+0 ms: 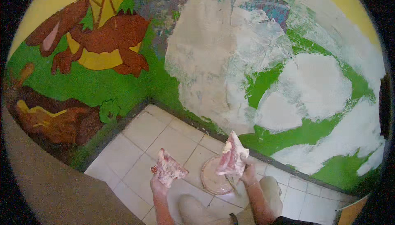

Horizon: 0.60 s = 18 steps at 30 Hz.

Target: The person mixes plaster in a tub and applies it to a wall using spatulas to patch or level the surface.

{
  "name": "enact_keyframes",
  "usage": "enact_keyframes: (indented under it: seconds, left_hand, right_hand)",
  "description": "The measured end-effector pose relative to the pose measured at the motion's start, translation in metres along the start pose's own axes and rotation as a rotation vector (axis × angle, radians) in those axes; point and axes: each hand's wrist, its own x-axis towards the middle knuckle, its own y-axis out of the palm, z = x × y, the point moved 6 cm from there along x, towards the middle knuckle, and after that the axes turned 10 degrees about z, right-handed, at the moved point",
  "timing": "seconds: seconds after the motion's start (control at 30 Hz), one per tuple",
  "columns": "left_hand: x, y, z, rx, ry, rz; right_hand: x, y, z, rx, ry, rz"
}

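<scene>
My left hand (159, 187) holds a flat, roughly triangular piece (168, 168), pinkish and smeared with whitish paste, like a spreader. My right hand (249, 170) grips a second such piece (229, 159), tilted point upward, with thick cream paste on its edge. Both hands are closed on them. Below and between them a round tub (212, 171) of pale cream paste sits on the tiled floor, partly hidden by the right-hand piece, with a stick-like handle (230, 184) leaning from it. My bent legs (190, 206) show at the lower edge.
Ahead, two walls meet in a corner. The left one (119, 85) is painted green with a brown dragon and brown shapes; the right one (310, 85) carries broad white patches over green paint. A dark baseboard (279, 165) borders white floor tiles (144, 130). A brown surface (61, 179) lies lower left.
</scene>
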Motion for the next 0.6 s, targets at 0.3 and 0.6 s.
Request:
enact_keyframes:
  seconds: [0.3, 0.6]
  left_hand:
    - [0.069, 0.051, 0.143, 0.203, -0.053, -0.151]
    - [0.055, 0.109, 0.281, 0.301, 0.012, -0.104]
  right_hand:
    - [0.044, -0.009, 0.094, 0.099, -0.054, 0.098]
    - [-0.007, -0.022, 0.243, -0.057, -0.077, 0.075]
